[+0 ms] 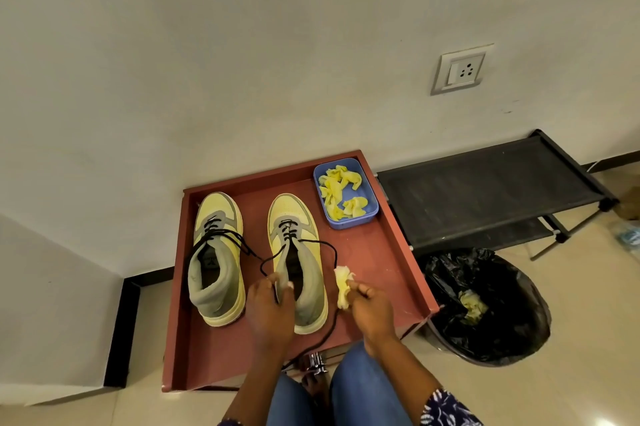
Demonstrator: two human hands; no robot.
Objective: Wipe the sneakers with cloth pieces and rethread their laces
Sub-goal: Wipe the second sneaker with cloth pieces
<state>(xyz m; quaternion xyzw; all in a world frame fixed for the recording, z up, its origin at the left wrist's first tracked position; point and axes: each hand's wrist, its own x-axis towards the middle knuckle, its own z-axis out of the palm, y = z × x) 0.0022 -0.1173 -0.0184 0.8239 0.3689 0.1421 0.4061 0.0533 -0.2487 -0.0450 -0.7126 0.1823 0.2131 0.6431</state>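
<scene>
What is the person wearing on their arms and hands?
Nothing on the hands: the left hand and right hand are bare, no gloves or rings showing. Both forearms are bare. A dark blue sleeve with white pattern shows on the right arm.

Two yellow-grey sneakers (216, 259) (298, 263) stood side by side, black laces (322, 245) loosened; crumpled yellow cloth piece (343, 287) beside the right one.

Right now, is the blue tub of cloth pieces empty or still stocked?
Still stocked. The blue tub at the tray's far right corner holds several crumpled yellow cloth pieces, with bare floor showing between them.
</scene>
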